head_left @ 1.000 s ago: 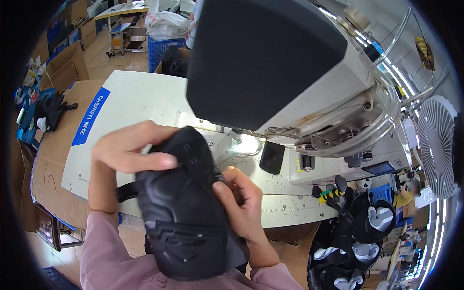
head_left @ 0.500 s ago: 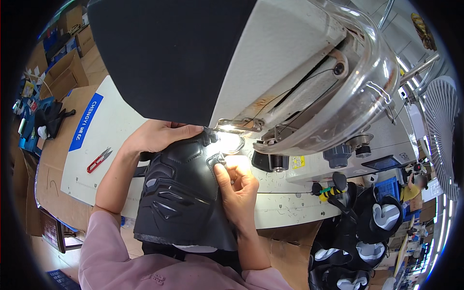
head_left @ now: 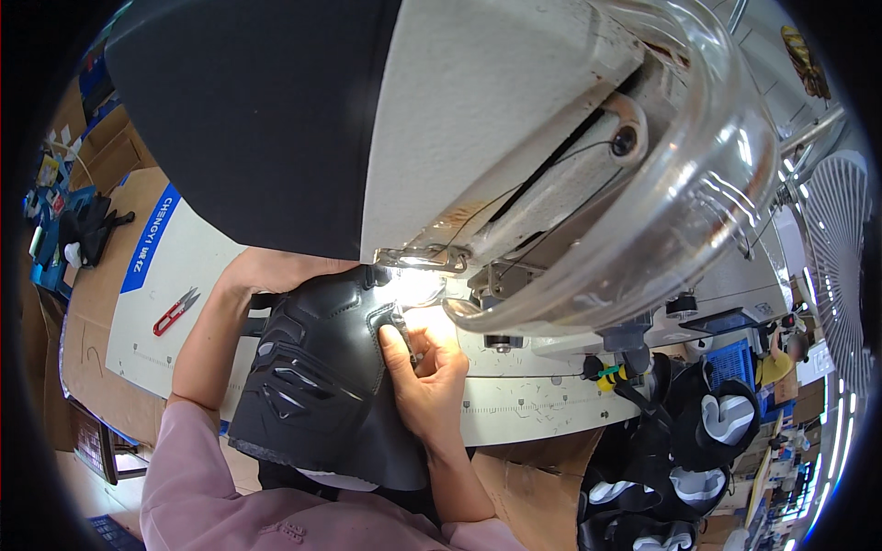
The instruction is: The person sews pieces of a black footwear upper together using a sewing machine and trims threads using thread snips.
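A black moulded protective pad (head_left: 317, 367) with raised ribs and stitched edges lies at the front of the sewing machine (head_left: 478, 165), its top edge under the lit needle area. My left hand (head_left: 289, 268) rests over the pad's upper left edge, thumb stretched toward the needle area; the machine head hides its fingertips. With thumb and bent fingers, my right hand (head_left: 430, 363) pinches the pad's right edge just below the light. Glare blurs the needle and presser foot. The pad's lower edge hangs over the table's front toward my body.
Red-handled thread snips (head_left: 175, 312) lie on the white table (head_left: 129, 331) at left. A clear curved guard (head_left: 680, 220) juts out on the right. Several black-and-white pads (head_left: 707, 413) are heaped at the right, beside cardboard (head_left: 533, 468). A fan (head_left: 841, 257) stands farther right.
The whole view has shifted, so the pad and hands appear farther left and the machine head looks larger. Both hands keep their places on the pad; the left thumb is now more hidden.
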